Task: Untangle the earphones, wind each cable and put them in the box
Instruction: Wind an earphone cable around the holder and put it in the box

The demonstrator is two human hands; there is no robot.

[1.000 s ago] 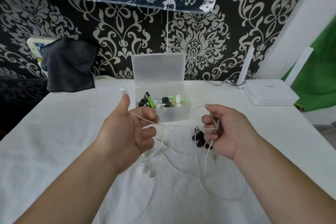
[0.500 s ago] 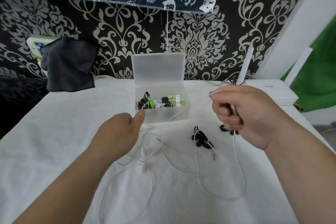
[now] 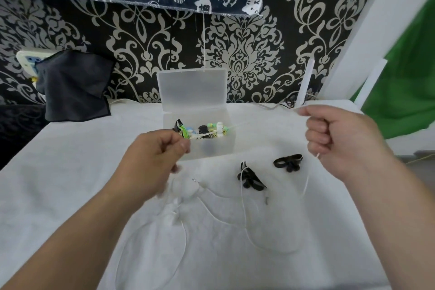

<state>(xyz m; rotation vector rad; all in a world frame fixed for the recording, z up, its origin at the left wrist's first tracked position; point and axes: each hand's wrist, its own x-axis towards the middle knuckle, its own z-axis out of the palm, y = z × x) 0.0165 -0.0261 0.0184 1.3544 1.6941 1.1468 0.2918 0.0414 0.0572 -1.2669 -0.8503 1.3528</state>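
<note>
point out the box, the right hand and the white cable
box (image 3: 211, 148), head view, front wall
right hand (image 3: 341, 141), head view, back of the hand
white cable (image 3: 243, 205), head view, loose strand

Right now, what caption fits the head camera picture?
The left hand and right hand hold a white earphone cable before the open box.

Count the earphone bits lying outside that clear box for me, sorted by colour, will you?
Black wound bundles: 2
White cable tangle: 1, pinched by the left hand and gripped by the right hand; how many sets are in it cannot be told
Total: 3
</note>
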